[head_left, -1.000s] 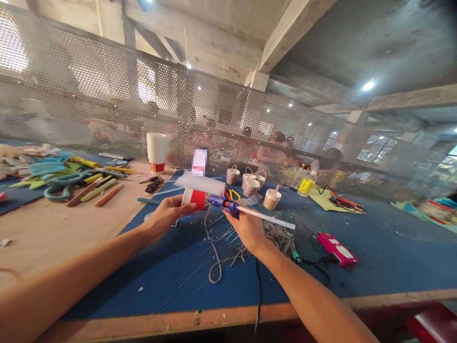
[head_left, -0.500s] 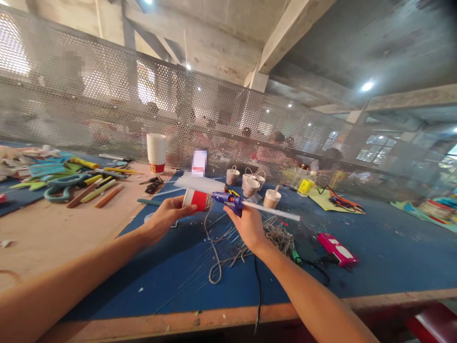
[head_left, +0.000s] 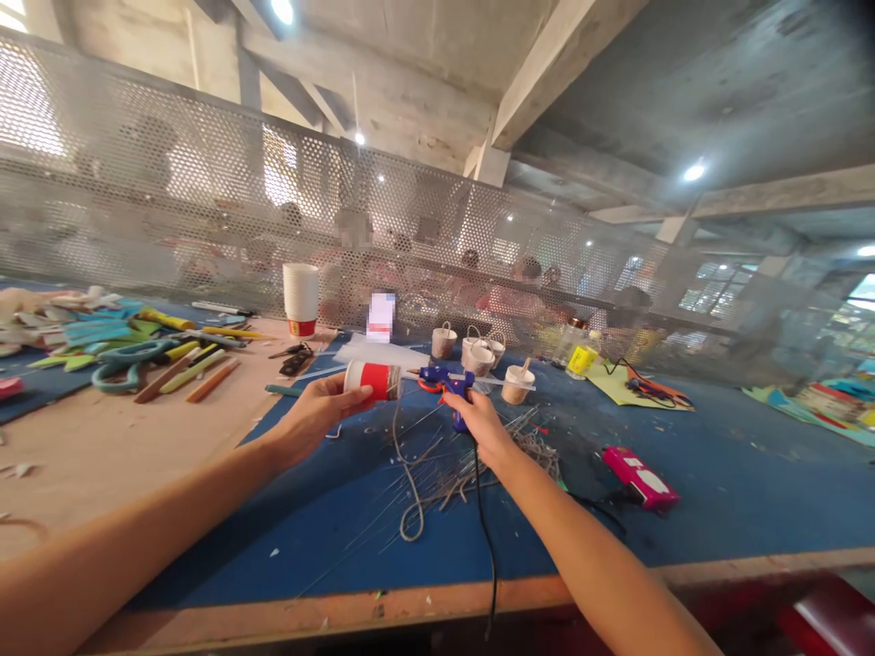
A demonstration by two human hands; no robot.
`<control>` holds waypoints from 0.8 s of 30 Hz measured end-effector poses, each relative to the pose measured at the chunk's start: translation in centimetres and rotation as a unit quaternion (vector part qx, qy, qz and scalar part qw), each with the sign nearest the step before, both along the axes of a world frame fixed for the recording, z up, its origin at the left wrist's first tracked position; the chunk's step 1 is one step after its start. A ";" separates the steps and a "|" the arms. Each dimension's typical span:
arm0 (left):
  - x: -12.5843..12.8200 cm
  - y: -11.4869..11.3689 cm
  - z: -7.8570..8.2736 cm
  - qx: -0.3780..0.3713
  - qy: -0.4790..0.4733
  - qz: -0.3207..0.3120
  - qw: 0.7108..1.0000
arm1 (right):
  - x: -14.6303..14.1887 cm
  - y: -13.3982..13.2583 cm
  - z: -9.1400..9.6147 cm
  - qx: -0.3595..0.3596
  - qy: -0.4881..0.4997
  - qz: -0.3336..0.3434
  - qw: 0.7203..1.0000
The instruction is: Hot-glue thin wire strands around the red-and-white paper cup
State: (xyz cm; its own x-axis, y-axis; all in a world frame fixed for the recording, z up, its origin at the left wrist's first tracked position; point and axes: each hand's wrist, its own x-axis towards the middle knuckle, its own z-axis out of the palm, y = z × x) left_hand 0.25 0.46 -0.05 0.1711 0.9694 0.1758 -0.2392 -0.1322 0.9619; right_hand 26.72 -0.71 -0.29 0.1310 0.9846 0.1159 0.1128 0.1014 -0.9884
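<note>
My left hand (head_left: 318,412) is closed round a red and white paper cup (head_left: 371,379), held on its side above the blue mat (head_left: 717,492). A grey cord (head_left: 405,469) hangs from the cup's right end down to the mat. My right hand (head_left: 478,422) grips a blue hot glue gun (head_left: 449,383) by its handle. The gun's nozzle points left at the cup's right end, and a clear glue stick juts out behind it to the right. The gun's black cable (head_left: 484,528) runs down over the table's front edge.
Several small rope-wrapped cups (head_left: 478,353) stand behind the hands. A stack of paper cups (head_left: 300,297) is at the back left, with scissors (head_left: 124,360) and pencils beside it. A pink box (head_left: 640,476) lies to the right. A perforated metal screen (head_left: 205,210) closes off the far side, with people behind it.
My right hand has turned the glue gun more upright and brought its nozzle closer to the cup's end. The cup has shifted slightly. My view has tilted a little.
</note>
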 end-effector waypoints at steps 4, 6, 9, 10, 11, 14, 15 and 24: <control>0.0 0.0 -0.1 -0.002 0.007 -0.011 1.000 | 0.6 0.7 -0.8 -0.002 -0.086 -0.004 0.996; 0.0 -0.1 -0.2 0.002 0.008 -0.017 1.000 | 0.8 1.2 -1.2 -0.002 -0.128 -0.015 0.992; 0.1 -0.2 -0.3 0.006 0.005 -0.021 1.000 | 1.1 1.7 -1.7 -0.006 -0.210 -0.058 0.976; 0.1 -0.2 -0.4 0.006 0.002 -0.024 1.000 | 1.2 1.8 -1.8 -0.010 -0.244 -0.072 0.967; 0.1 -0.2 -0.4 0.005 -0.002 -0.025 1.000 | 1.3 1.8 -1.7 -0.013 -0.280 -0.083 0.956; 0.2 -0.1 -0.5 0.007 -0.006 -0.031 0.999 | 1.4 1.5 -1.5 -0.019 -0.372 -0.100 0.923; 0.2 -0.2 -0.5 0.009 -0.004 -0.032 0.999 | 1.3 1.4 -1.4 -0.018 -0.394 -0.103 0.913; 0.6 -0.6 -0.2 0.002 -0.001 -0.026 1.000 | 1.6 1.2 -2.1 0.024 -0.438 -0.128 0.890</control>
State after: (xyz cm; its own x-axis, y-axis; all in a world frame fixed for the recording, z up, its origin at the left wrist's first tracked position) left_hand 0.81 -0.15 -0.21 0.2211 0.9583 0.1810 -0.2485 -0.1241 0.9606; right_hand 28.33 0.53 -2.42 0.1889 0.9265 0.3254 0.8627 0.0017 -0.5057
